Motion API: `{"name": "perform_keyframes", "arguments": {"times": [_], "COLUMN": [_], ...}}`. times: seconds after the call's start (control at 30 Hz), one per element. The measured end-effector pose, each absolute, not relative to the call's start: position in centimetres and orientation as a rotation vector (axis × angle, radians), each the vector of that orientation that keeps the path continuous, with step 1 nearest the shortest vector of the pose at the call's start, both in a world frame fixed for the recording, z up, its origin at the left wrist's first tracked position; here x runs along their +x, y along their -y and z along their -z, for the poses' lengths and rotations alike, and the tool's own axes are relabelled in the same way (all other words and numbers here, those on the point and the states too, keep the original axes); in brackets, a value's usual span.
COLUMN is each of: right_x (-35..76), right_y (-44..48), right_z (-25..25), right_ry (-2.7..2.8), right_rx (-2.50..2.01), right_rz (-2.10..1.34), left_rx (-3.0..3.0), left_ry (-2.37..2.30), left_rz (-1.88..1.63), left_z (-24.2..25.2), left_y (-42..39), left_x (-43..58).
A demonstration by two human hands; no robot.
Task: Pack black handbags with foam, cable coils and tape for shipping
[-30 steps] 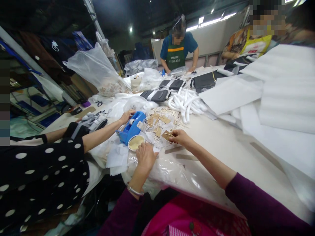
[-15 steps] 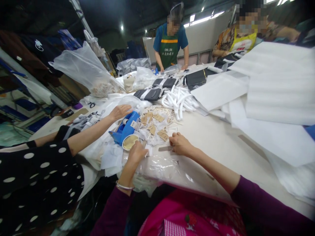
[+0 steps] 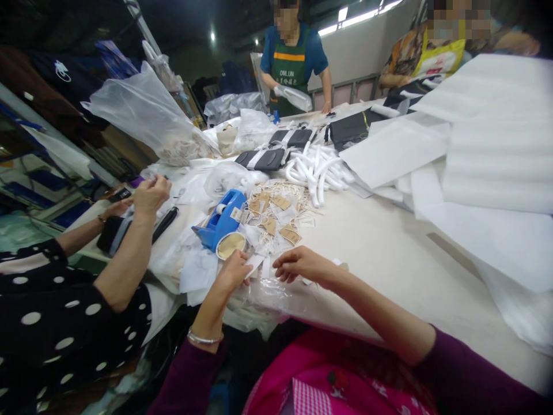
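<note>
My left hand (image 3: 234, 271) is closed on a small white card (image 3: 256, 263), close to a round, cream-topped container (image 3: 230, 246). To the right, my right hand (image 3: 300, 265) hovers low over the table, its fingers apart and slightly curved, with nothing visible in them. Clear plastic film (image 3: 270, 291) lies below both hands. Just beyond them is a pile of brown hang tags (image 3: 290, 234) with cream strings. A blue tape dispenser (image 3: 225, 219) stands left of that pile.
At my left, a co-worker's hand (image 3: 151, 196) is raised over dark strapped items. White foam tubes (image 3: 318, 170) and wrapped black bags (image 3: 261, 159) lie farther back. White sheets (image 3: 496, 138) are stacked at the right. Two more people stand across the table.
My right hand has moved left, toward my left hand, which now shows a white card. The left co-worker's hand has withdrawn from beside the dispenser. The person opposite has lifted a clear plastic-wrapped item.
</note>
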State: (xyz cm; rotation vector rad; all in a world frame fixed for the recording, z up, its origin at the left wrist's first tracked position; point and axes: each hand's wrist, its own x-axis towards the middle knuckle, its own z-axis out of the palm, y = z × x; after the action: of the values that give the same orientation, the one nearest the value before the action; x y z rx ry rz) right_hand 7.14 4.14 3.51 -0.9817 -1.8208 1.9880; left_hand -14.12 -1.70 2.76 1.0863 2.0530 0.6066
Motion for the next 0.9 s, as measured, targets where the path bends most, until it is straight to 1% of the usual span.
{"name": "perform_keyframes", "arguments": {"times": [0.03,0.1,0.23,0.33,0.4,0.53,0.63,0.73,0.8,0.9], "right_x": [5.9,4.0,2.1,1.1,0.4,-0.4,-0.2,0.3,0.7,1.6], "right_y": [-3.2,-1.8,-0.4,-0.2,-0.3,-0.9,-1.2,-1.2,-1.1,-0.8], "right_z": [-2.9,-1.9,-1.3,-1.8,-2.2,-2.5,-2.6,-2.9,-3.2,-3.4], "right_ry": [1.637,1.357,1.049,0.888,0.863,0.810,0.762,0.726,0.723,0.714], "right_rx": [-0.974,-0.978,-0.858,-0.755,-0.757,-0.890,-0.908,-0.919,-0.951,-1.023], "right_rz": [-2.164,-2.379,-2.597,-2.584,-2.541,-2.368,-2.345,-2.301,-2.264,-2.286], "left_rx": [1.060,0.982,0.798,0.788,0.893,1.381,1.815,2.152,2.246,2.319], "left_ry": [-2.000,-1.878,-1.662,-1.602,-1.637,-1.846,-2.000,-1.716,-1.512,-1.461], "left_rz": [-0.656,-0.737,-0.810,-0.809,-0.723,-0.475,-0.571,-0.662,-0.564,-0.359], "left_z": [-3.0,-3.6,-4.7,-4.9,-5.1,-6.6,-7.7,-7.2,-6.2,-4.4], "left_y": [2.2,3.6,6.4,7.5,7.6,6.7,5.3,3.5,2.1,0.3], "left_x": [-14.2,-14.5,-14.4,-13.3,-12.4,-11.7,-11.8,-11.9,-12.1,-12.8]}}
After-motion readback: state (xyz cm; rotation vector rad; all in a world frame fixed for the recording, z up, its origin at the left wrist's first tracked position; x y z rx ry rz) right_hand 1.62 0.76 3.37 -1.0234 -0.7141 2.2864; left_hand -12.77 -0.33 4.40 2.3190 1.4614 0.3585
